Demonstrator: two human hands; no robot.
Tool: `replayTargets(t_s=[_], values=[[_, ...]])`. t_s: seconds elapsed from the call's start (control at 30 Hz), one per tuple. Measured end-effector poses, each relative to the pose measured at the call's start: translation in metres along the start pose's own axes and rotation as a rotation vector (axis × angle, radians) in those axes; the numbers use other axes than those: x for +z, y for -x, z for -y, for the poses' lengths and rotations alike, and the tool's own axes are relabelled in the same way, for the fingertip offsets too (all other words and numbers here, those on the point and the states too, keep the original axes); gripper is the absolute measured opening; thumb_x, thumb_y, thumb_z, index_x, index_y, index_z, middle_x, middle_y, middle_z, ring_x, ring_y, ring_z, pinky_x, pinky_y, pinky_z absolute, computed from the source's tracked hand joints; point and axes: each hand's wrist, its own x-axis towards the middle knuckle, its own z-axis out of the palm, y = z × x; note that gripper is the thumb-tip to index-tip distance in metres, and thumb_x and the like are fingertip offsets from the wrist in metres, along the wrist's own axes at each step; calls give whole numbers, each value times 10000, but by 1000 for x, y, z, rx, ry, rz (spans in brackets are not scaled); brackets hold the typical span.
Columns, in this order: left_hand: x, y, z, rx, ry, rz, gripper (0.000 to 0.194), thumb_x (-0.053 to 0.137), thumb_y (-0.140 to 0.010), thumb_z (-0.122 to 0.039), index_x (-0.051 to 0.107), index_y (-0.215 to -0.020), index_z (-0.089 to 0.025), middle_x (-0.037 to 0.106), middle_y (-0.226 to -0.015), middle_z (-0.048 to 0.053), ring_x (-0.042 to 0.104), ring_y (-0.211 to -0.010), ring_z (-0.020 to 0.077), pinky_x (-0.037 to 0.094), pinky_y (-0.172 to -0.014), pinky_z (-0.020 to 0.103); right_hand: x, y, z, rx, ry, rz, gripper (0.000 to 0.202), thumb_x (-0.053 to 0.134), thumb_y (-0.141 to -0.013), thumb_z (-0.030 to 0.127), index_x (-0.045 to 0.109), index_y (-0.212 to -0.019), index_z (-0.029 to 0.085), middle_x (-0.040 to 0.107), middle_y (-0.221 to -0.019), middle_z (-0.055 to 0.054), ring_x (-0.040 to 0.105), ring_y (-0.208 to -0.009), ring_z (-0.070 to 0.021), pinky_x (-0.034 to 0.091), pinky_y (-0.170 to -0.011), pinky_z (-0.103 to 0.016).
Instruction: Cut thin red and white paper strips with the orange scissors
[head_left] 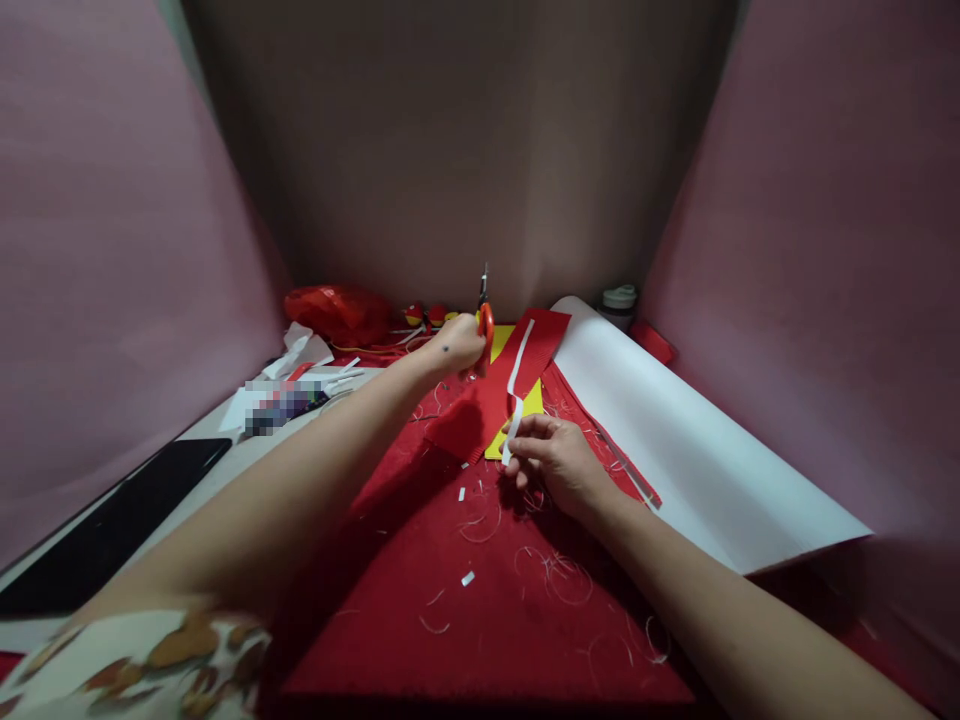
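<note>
Raised above the far part of the red surface, my left hand (460,342) is closed round the orange handles of a pair of scissors (485,300), whose blades point up and away. My right hand (553,455) pinches the near end of a narrow white strip (516,385) between thumb and fingers. The strip runs away from that hand over a piece of red fabric (551,330). Yellow material (534,402) shows under the red fabric. Small white scraps (468,579) and loose threads lie on the red surface.
A large white roll or sheet (667,420) slants along the right. A black flat object (120,520) lies at the left. Behind are a red plastic bag (337,312), crumpled white paper (300,350) and a lidded container (619,303). Pink walls rise at both sides.
</note>
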Motion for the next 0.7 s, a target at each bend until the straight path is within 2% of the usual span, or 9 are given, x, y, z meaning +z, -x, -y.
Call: replayTargets(t_s=[0.07,0.13,0.2,0.27,0.3,0.4,0.47,0.57,0.7], values=[[-12,32,6,-69,-84,105,167,546,-455,26,547,-463,-141,508,-330,0,413,-265,107,251,-310,189,-1,-1,-1,-7,-30,2,106,639,-612,146,573,-694,149,586,-540,1,554,-407,-96,407,-347,-187],[-21,71,9,-134,-154,258,160,599,-497,-53,583,-617,-157,583,-438,14,520,-375,147,331,-346,204,-2,-2,-2,-24,-50,2,170,653,-603,147,580,-756,147,584,-552,10,557,-400,-100,404,-327,-182],[-26,109,12,-229,-218,358,161,613,-565,-154,555,-714,-169,584,-472,3,526,-405,147,358,-368,216,-1,-2,-1,-52,-76,4,273,673,-586,146,572,-840,150,571,-551,31,571,-406,-111,424,-332,-188],[-25,139,17,-244,-229,434,163,601,-638,-235,532,-768,-165,588,-535,-1,540,-457,143,380,-406,224,1,-1,-1,-79,-105,1,354,692,-575,152,554,-901,154,565,-560,45,589,-427,-123,449,-352,-198],[-23,149,21,-201,-235,420,181,605,-663,-259,521,-794,-166,587,-570,-4,548,-495,139,393,-436,226,2,-1,0,-86,-116,-3,377,700,-572,155,546,-915,155,568,-572,47,596,-438,-125,460,-366,-203],[-10,159,31,-127,-95,212,275,637,-677,-338,475,-837,-184,562,-660,-26,567,-563,133,442,-502,247,4,3,1,-92,-143,-14,389,715,-573,162,541,-921,165,589,-615,43,605,-471,-117,478,-411,-205],[2,156,34,-108,9,168,298,661,-665,-328,456,-825,-182,533,-657,-37,567,-569,125,449,-521,248,6,4,1,-99,-153,-12,365,718,-585,166,547,-907,168,601,-630,41,601,-481,-109,479,-427,-203],[15,148,31,-100,20,59,318,693,-625,-226,463,-836,-162,527,-603,-45,534,-514,101,403,-489,223,7,6,-1,-110,-154,-7,337,715,-601,170,561,-900,172,611,-626,41,589,-480,-107,476,-430,-210],[20,144,30,-75,53,-22,330,672,-615,-178,472,-875,-136,549,-607,-36,536,-521,101,391,-495,223,7,6,-3,-116,-122,5,238,717,-600,175,599,-806,154,628,-619,19,599,-497,-115,472,-456,-216]])
